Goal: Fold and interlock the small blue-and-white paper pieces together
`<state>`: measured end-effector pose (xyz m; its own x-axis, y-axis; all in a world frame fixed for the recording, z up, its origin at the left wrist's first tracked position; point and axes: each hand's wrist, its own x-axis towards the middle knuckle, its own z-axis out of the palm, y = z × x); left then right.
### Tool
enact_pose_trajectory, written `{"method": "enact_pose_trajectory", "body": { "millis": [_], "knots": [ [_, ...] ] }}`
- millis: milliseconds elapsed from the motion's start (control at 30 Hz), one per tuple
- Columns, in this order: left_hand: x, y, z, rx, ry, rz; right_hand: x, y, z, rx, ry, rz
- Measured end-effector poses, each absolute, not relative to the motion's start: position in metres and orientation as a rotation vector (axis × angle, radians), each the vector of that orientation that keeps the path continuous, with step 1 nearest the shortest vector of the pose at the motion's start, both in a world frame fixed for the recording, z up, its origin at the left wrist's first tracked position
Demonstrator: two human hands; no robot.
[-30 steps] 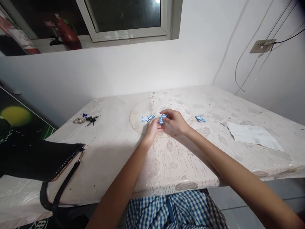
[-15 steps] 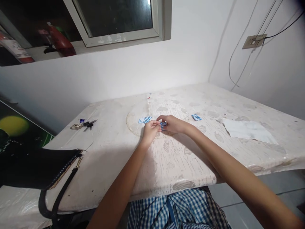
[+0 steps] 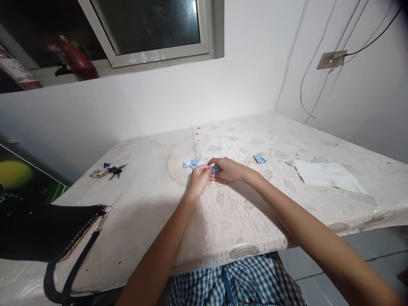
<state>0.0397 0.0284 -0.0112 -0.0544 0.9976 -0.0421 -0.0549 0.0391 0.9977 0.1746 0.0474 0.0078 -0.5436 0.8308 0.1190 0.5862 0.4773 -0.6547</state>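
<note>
A small blue-and-white printed card is pinched between my two hands, just above the middle of the table. My left hand grips its left edge with thumb and fingertips. From the other side, my right hand closes on the same card, its fingers curled over it. Behind my left hand lie several overlapping blue-and-white printed pieces, partly hidden by that hand. Another flat blue-and-white card rests on the tablecloth to the right, apart from my hands.
The table wears a pale patterned plastic cover. Keys lie at the left, behind a black bag with a strap. A white cloth or paper is at the right. A red bottle stands on the windowsill.
The card in my hands looks slightly turned, with a different part of its face showing. Both hands stay together on it. The whole view has shifted a little.
</note>
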Motion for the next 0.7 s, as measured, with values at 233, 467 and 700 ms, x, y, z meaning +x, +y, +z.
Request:
{"method": "enact_pose_trajectory", "body": {
  "millis": [233, 467, 700],
  "knots": [
    [0.036, 0.030, -0.012, 1.126, 1.234, 1.223, 0.176, 0.053, 0.003, -1.103, -2.359, 0.639],
    [0.035, 0.030, -0.016, 1.175, 1.241, 1.207, 0.174, 0.052, 0.001, -1.092, -2.374, 0.578],
    [0.032, 0.012, 0.008, 1.339, 1.339, 1.493, 0.167, 0.042, 0.011, -1.207, -2.448, 0.439]
  ]
}}
